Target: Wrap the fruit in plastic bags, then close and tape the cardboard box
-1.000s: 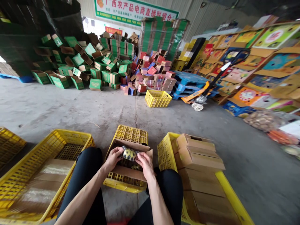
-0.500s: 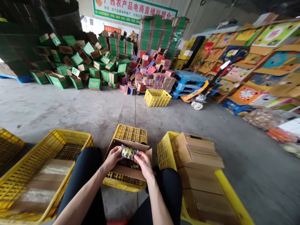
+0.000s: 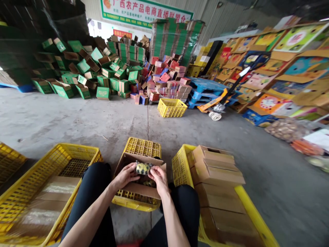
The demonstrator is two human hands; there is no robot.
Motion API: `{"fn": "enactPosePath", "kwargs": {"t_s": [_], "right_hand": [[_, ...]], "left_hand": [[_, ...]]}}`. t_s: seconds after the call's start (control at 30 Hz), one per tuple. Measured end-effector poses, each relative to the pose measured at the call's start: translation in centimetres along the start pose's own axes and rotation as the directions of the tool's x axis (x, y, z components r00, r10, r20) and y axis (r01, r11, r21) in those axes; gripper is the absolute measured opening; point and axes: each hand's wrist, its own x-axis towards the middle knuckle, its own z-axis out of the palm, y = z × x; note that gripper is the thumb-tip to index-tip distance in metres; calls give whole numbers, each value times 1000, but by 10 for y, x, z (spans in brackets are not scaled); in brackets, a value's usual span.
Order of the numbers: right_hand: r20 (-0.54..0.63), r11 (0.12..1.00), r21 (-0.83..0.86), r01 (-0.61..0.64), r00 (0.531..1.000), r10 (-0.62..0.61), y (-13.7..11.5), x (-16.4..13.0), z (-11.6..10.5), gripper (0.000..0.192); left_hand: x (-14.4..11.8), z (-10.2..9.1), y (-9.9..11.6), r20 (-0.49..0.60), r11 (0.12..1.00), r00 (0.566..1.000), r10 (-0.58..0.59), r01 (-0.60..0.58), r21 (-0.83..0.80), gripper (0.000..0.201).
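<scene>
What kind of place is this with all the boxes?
Probably a fruit packing warehouse: heaps of green cartons by the wall, yellow crates on the concrete floor, a pallet jack, and both hands holding a wrapped fruit over an open box.

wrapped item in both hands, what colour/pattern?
Yellow with dark spots, in clear wrap, held over the open box. Head view, the only one.

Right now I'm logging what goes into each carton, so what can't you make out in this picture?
- Head view: the wrapped yellow item between the left hand and right hand is too small to identify.
- The open carton interior is hidden by both hands.
- The cartons in the right crate are closed, their contents hidden.
- The left crate contents are blurred.
</scene>
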Motion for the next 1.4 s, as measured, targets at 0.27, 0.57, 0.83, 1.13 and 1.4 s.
{"fn": "enactPosePath", "kwargs": {"t_s": [0.27, 0.57, 0.83, 1.13, 1.4], "right_hand": [[8, 996, -79, 34, 999, -34, 2, 2, -1, 49], [-1, 994, -100, 37, 999, -37, 3, 2, 0, 49], [58, 1000, -4, -25, 998, 25, 4, 3, -1, 48], [1, 999, 6, -45, 999, 45, 4, 4, -3, 44], [59, 997, -81, 7, 998, -3, 4, 5, -6, 47]], "left_hand": [[6, -2, -1, -35, 1000, 999, -23, 22, -20, 62], [1, 3, 1, -54, 995, 996, 69, -65, 78, 54], [-3, 7, 3, -155, 972, 964, 217, -199, 125, 72], [-2, 9, 2, -47, 973, 979, 200, -193, 123, 86], [-4, 8, 1, 37, 964, 976, 215, -218, 151, 74]]}}
